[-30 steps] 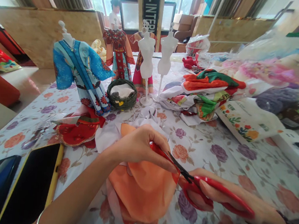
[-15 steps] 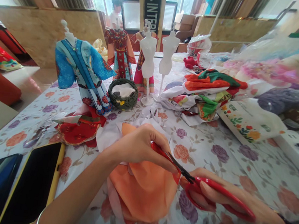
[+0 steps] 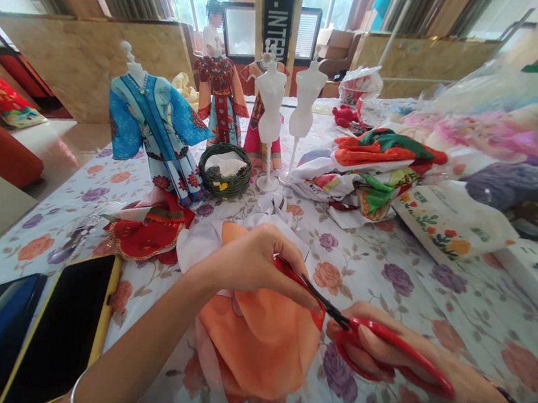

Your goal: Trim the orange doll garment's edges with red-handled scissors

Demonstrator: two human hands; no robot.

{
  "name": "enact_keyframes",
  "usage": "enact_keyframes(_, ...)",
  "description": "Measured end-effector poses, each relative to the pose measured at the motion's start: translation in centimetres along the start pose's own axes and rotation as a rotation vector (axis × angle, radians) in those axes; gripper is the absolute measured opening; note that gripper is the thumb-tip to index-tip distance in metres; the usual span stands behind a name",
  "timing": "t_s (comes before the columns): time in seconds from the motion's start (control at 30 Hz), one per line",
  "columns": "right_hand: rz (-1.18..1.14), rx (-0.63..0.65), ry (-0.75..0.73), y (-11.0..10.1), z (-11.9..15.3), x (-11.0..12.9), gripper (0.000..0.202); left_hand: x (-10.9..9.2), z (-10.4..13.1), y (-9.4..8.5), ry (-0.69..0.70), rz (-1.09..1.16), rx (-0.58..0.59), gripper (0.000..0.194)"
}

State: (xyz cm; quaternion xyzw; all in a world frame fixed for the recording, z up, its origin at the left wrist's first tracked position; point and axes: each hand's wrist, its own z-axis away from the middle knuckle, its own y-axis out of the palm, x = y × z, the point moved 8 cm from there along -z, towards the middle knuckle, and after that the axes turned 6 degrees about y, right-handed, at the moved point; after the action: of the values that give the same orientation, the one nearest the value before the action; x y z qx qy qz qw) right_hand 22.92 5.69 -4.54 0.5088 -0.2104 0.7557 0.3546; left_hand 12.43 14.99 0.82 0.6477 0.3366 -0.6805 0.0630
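Red-handled scissors are in my right hand, their dark blades pointing up and left to the red edge of an orange cloth. My left hand pinches that cloth by its red edge, close above the blades. The cloth hangs in folds over the flowered tablecloth, with white fabric around its upper left side. How far the blades are apart is hard to tell.
Two phones lie at the lower left. Behind are red cloth, a blue robe on a stand, a dark basket, white mannequins and dressed ones. Folded fabrics and a floral packet lie to the right.
The view has shifted slightly, so the background sits a little further right and lower. Both hands keep nearly the same pose on the cloth and scissors.
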Motion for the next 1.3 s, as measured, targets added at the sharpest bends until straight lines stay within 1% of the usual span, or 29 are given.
enact_keyframes(0.17, -0.069, 0.008, 0.023, 0.0, -0.3, 0.2, 0.041, 0.3, 0.0, -0.1, -0.018, -0.012, 0.001, 0.025)
enact_keyframes(0.3, -0.082, 0.056, -0.011, 0.2, -0.4, 0.7, 0.040, 0.2, 0.0, -0.1, -0.016, -0.013, 0.027, 0.025)
enact_keyframes(0.47, -0.037, 0.049, -0.011, 0.1, -0.2, 0.9, 0.039, -0.3, 0.0, -0.2, 0.043, 0.055, 0.065, 0.022)
enact_keyframes(0.57, -0.044, 0.046, -0.003, 0.1, -0.1, 0.8, 0.038, -0.3, 0.1, -0.4, 0.061, 0.138, 0.066, 0.027)
enact_keyframes(0.67, -0.040, 0.052, -0.007, 0.0, -0.1, 0.6, 0.037, -0.2, 0.1, -0.6, 0.078, 0.176, 0.052, 0.025)
enact_keyframes(0.83, 0.032, 0.031, 0.017, -0.3, 0.0, 0.7, 0.038, -0.2, 0.0, -0.8, 0.104, 0.103, 0.057, 0.016)
enact_keyframes(1.0, 0.109, 0.002, 0.049, -0.6, 0.3, 0.7, 0.041, -0.7, 0.0, -0.5, 0.102, 0.087, 0.072, 0.016)
enact_keyframes(1.07, 0.131, 0.007, 0.047, -0.6, 0.4, 0.8, 0.039, -0.9, 0.0, -0.5, 0.109, 0.090, 0.068, 0.014)
enact_keyframes(1.17, 0.152, 0.017, 0.060, -0.4, 0.4, 1.0, 0.042, -1.2, 0.0, -0.6, 0.124, 0.065, 0.053, 0.013)
enact_keyframes(1.3, 0.162, 0.020, 0.073, -0.2, 0.5, 1.7, 0.043, -1.2, 0.1, -0.7, 0.110, 0.037, 0.041, 0.015)
